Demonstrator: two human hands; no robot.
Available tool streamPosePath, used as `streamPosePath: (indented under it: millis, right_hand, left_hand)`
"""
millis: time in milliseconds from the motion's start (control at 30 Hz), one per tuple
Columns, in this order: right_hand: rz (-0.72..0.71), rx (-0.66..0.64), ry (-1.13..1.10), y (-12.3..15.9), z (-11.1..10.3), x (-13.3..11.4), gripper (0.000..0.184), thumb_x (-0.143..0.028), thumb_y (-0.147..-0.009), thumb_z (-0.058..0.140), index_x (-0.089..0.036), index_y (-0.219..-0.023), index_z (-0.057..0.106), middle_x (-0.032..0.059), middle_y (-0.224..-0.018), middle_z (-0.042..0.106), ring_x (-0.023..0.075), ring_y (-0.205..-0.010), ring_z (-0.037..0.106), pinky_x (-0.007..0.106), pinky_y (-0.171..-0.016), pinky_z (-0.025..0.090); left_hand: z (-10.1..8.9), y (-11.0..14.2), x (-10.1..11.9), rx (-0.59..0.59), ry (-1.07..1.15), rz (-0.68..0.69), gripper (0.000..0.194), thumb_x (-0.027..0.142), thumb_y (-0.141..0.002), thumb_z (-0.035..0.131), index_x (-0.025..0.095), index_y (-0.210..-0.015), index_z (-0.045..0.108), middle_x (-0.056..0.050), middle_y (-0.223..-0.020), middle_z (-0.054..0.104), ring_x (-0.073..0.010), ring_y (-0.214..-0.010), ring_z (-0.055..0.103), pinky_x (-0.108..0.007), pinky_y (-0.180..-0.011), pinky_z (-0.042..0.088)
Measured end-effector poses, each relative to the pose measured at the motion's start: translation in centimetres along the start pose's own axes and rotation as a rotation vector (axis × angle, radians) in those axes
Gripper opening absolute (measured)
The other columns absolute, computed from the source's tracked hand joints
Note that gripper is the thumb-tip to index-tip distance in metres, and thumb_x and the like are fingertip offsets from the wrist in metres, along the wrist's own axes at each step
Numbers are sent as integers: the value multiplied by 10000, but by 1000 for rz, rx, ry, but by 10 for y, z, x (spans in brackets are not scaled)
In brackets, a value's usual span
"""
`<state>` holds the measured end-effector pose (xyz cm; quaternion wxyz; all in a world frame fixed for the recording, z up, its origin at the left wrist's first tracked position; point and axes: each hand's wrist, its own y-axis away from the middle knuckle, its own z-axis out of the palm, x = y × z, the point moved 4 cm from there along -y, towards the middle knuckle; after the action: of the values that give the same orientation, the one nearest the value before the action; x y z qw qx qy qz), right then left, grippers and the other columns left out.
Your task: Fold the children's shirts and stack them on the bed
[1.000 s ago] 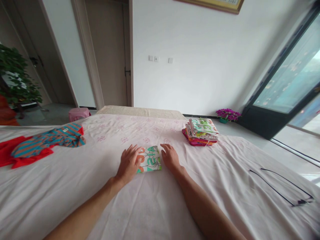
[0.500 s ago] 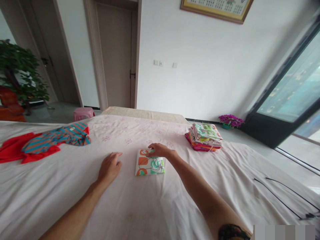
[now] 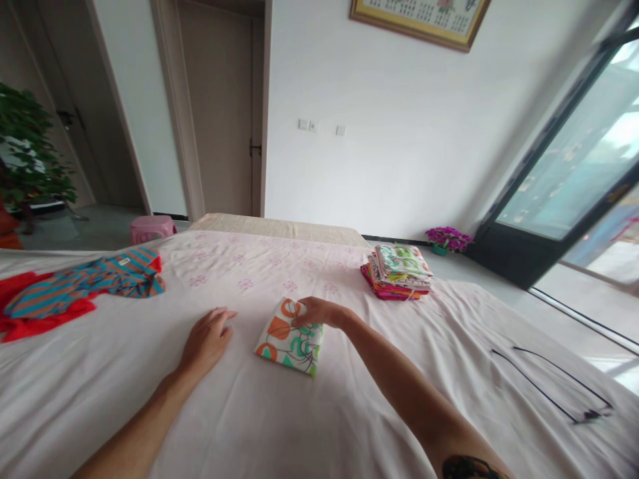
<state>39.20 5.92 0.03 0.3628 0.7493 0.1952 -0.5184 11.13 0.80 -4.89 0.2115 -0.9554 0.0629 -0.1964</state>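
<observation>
A folded cloth [image 3: 287,342], white with orange and green shapes and thin dark lines, lies in front of me, slightly turned and perhaps a little raised. My right hand [image 3: 319,313] grips its far edge, thumb on top and the other fingers tucked out of sight behind it. To the left, my left hand [image 3: 207,336] rests on the pale bedsheet [image 3: 224,412] with its fingers stretched out, holding nothing and apart from the cloth. A stack of folded cloths [image 3: 397,273], white prints over red and pink ones, sits beyond my right hand.
A striped blue-and-brown garment [image 3: 100,283] lies on a red cloth [image 3: 74,313] at the left. Black-framed glasses [image 3: 584,416] are at the right. Past the bed stand a pink stool [image 3: 152,227] and purple flowers [image 3: 448,238].
My right hand has closed on the folded cloth's far edge, and the cloth has turned and shifted nearer me. My left hand stays open on the sheet. The view has swung slightly right.
</observation>
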Motion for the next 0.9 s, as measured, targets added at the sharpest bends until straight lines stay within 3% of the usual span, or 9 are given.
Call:
streamPosePath:
  millis: [133, 267, 367, 533, 700, 800, 900]
  right_hand:
    - [-61, 59, -270, 20, 7, 18, 473, -332, -547, 870, -171, -969, 729, 30, -886, 749, 185, -738, 691, 305, -726, 551]
    - [-160, 224, -487, 49, -14, 27, 466, -312, -556, 872, -124, -952, 713, 65, -868, 748, 206, -779, 709, 355, -821, 556]
    - [-233, 401, -516, 80, -58, 20, 436, -279, -589, 855, -117, -963, 700, 86, -882, 754, 217, -792, 720, 345, -817, 565]
    - [-312, 824, -528, 138, -165, -2, 251, -206, -685, 772, -139, -906, 672, 73, -742, 745, 223, -707, 721, 348, -722, 603]
    - [-322, 1076, -529, 180, -260, -22, 145, -125, -748, 669, -97, -891, 671, 82, -700, 727, 218, -645, 712, 347, -676, 610]
    - [-304, 1189, -537, 192, -295, -18, 91, -110, -759, 645, -98, -848, 662, 57, -641, 702, 184, -595, 689, 297, -631, 602]
    - [-235, 1273, -553, 195, -311, 5, 45, -82, -744, 648, -102, -784, 645, 29, -540, 641, 161, -495, 636, 264, -524, 574]
  left_hand:
    - [7, 0, -6, -7, -19, 45, 417, 240, -853, 404, 155, -1174, 657, -101, -1253, 661, -223, -1206, 597, -374, -1085, 437]
    - [14, -1, -12, 1, -19, 91, 421, 276, -852, 403, 170, -1181, 644, -95, -1259, 661, -230, -1209, 597, -391, -1088, 435]
    - [19, 0, -15, 6, -11, 97, 412, 299, -842, 418, 194, -1167, 650, -85, -1250, 670, -231, -1203, 604, -386, -1086, 442]
    - [27, 1, -21, 4, 5, 93, 405, 323, -838, 446, 237, -1190, 626, -75, -1294, 649, -238, -1232, 588, -402, -1108, 424]
    - [37, 3, -32, 17, 44, 93, 343, 339, -869, 436, 338, -1185, 570, -27, -1291, 644, -229, -1236, 581, -430, -1112, 422]
    - [42, 3, -39, 35, 84, 90, 331, 343, -864, 456, 411, -1177, 536, 23, -1266, 650, -225, -1220, 589, -447, -1107, 427]
    - [47, 2, -47, 38, 102, 86, 355, 345, -853, 477, 459, -1187, 515, 57, -1276, 639, -225, -1219, 589, -463, -1100, 431]
